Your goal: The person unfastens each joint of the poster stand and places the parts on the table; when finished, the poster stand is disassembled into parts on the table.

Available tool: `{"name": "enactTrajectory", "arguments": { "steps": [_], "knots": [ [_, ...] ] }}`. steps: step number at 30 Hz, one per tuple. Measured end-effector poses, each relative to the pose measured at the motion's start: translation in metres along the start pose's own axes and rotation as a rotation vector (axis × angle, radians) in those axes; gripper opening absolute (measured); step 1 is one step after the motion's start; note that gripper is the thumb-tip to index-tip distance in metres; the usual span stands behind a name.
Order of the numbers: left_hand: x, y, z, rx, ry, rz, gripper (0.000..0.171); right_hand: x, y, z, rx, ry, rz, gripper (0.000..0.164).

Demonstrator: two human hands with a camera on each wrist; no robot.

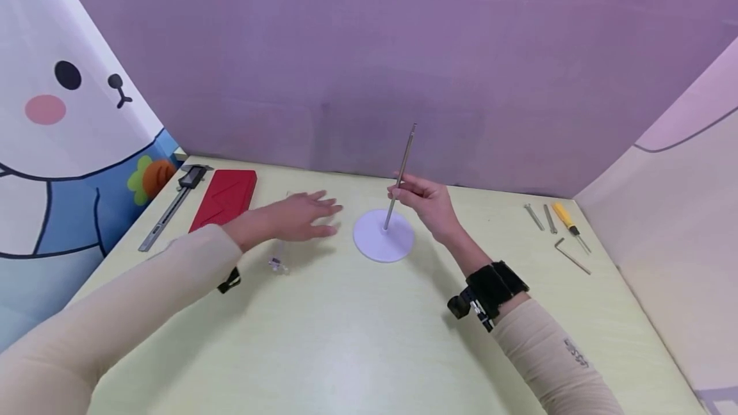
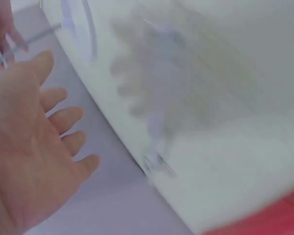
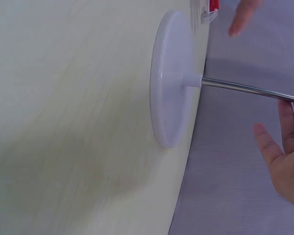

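Note:
A thin metal rod (image 1: 405,154) rises from a round white base (image 1: 375,247) on the table and leans slightly right in the head view. My right hand (image 1: 429,207) pinches the rod partway up between thumb and fingers. In the right wrist view the rod fits into a short collar (image 3: 192,80) at the centre of the base. My left hand (image 1: 296,216) is held over the table left of the base, fingers spread, holding nothing. Below it lies a long translucent piece with a small purplish end (image 1: 278,265), blurred in the left wrist view and partly hidden by the hand in the head view.
Left of my left hand lie a red case (image 1: 230,194) and a digital caliper (image 1: 175,207). At the right are two bolts (image 1: 533,217), a yellow-handled screwdriver (image 1: 565,216) and a hex key (image 1: 572,257). A purple cloth backdrop (image 1: 346,69) borders the table's far edge.

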State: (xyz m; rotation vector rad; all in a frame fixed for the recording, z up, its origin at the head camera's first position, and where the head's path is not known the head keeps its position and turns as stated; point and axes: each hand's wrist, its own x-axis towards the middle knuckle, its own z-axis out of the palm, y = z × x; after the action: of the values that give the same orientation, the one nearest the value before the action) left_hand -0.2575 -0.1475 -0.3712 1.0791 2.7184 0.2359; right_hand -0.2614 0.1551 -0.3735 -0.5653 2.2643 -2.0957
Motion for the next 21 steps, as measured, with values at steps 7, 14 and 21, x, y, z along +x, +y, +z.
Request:
{"name": "enactTrajectory", "arguments": {
  "steps": [7,14,21],
  "knots": [
    [0.044,0.038,0.009,0.068,-0.107,0.072,0.066,-0.001,0.003,0.000,0.009,-0.004,-0.032,0.035],
    [0.061,0.051,0.026,0.196,-0.148,0.072,0.068,-0.001,0.005,0.002,0.032,-0.004,-0.041,0.035],
    [0.065,0.047,0.035,0.231,-0.150,0.079,0.072,0.001,0.007,0.001,0.024,0.000,-0.036,0.035]
  ]
}}
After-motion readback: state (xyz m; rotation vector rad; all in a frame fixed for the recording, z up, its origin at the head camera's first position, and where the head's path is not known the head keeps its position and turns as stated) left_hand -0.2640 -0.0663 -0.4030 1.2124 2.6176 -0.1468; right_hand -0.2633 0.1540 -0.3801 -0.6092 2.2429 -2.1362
